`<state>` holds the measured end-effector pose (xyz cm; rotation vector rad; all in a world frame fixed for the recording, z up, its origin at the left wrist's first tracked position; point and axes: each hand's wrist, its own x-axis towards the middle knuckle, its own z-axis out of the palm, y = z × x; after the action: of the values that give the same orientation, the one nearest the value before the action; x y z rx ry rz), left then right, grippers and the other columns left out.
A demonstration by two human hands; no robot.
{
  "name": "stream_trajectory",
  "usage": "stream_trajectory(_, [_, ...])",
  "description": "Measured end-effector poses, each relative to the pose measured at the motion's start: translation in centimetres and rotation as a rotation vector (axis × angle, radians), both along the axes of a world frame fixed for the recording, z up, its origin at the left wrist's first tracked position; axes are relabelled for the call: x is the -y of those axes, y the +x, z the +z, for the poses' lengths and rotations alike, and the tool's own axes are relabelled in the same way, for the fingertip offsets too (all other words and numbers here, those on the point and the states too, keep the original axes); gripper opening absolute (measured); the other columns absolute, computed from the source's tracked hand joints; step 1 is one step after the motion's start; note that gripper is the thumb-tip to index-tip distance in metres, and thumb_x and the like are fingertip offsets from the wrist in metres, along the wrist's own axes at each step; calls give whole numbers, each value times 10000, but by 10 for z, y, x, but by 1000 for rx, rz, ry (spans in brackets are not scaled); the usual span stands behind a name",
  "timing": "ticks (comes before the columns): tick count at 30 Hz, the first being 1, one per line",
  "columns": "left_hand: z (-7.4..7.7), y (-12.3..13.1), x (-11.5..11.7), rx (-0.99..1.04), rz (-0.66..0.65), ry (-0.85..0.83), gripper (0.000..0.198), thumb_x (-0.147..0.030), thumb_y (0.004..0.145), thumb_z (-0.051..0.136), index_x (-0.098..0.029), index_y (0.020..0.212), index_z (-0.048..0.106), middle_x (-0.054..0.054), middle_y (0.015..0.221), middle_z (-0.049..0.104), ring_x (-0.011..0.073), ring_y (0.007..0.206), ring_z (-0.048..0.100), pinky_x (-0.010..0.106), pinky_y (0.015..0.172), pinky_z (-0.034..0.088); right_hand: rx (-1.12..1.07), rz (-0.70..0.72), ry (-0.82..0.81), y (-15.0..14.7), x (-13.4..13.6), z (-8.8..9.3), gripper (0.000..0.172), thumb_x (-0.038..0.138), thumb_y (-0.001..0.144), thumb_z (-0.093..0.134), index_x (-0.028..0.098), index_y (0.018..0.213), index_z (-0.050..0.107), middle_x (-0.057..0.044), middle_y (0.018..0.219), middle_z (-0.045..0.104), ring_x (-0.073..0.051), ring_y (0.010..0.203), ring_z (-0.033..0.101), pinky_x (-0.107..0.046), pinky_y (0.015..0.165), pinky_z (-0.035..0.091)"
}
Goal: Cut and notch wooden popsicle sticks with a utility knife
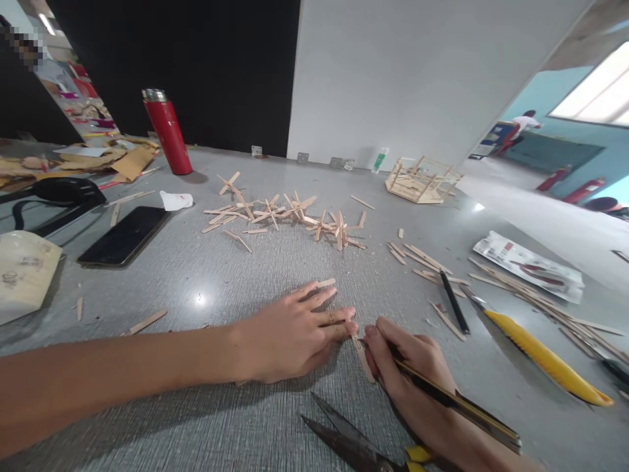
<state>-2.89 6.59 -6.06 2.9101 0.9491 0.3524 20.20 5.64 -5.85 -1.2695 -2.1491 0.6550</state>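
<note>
A person bends to close work at the near side of a gray tabletop, left hand laid palm down with its fingers slightly apart, the fingertips pressing on a flat wooden stick. The right hand is clamped on a slim black-and-gold tool, its front end held against the stick; the very tip is too small to make out. The stick lies toward the middle of the near side, between the two hands, one end under the left hand's fingers. A short wooden piece sits just beyond the left hand's fingertips.

Shears with parted blades rest close to the near edge, just beside the right hand. Toward the right edge lie a black pen, a yellow-handled cutting tool, a white packet and a spread of long, thin sticks. Beyond the hands, a jumble of crossed sticks spans the middle of the tabletop. A many-sided wooden frame stands near the far edge, right of center, with a small clear bottle beside it. A red flask stands near the far left corner; a dark phone lies toward the left edge.
</note>
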Motion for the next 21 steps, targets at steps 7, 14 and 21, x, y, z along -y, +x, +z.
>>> stream_trajectory(7, [-2, -1, -1, -6, -3, -7, 471, -282, 1083, 327, -185, 1532, 426, 22, 1608, 403, 366, 1500, 292, 538, 1227, 230, -25, -1, -34, 0, 1, 3, 458, 394, 1051, 454, 229, 624, 457, 73, 479, 468, -72, 414, 444, -226, 481, 337])
stream_trajectory(14, [-2, -1, -2, 3, -19, -43, 484, -294, 1095, 297, -168, 1550, 403, 21, 1619, 382, 322, 1544, 182, 475, 1260, 174, -51, -80, -91, -5, 4, 14, 489, 432, 1058, 423, 235, 614, 476, 66, 425, 482, -78, 349, 435, -210, 399, 339])
stream_trajectory(21, [-3, 0, 0, 40, -35, -49, 488, -282, 1087, 328, -142, 1549, 400, 50, 1615, 388, 311, 1551, 163, 472, 1266, 164, -31, -135, -30, 0, 4, 11, 476, 433, 1061, 418, 238, 634, 496, 69, 428, 489, -85, 357, 453, -197, 409, 382])
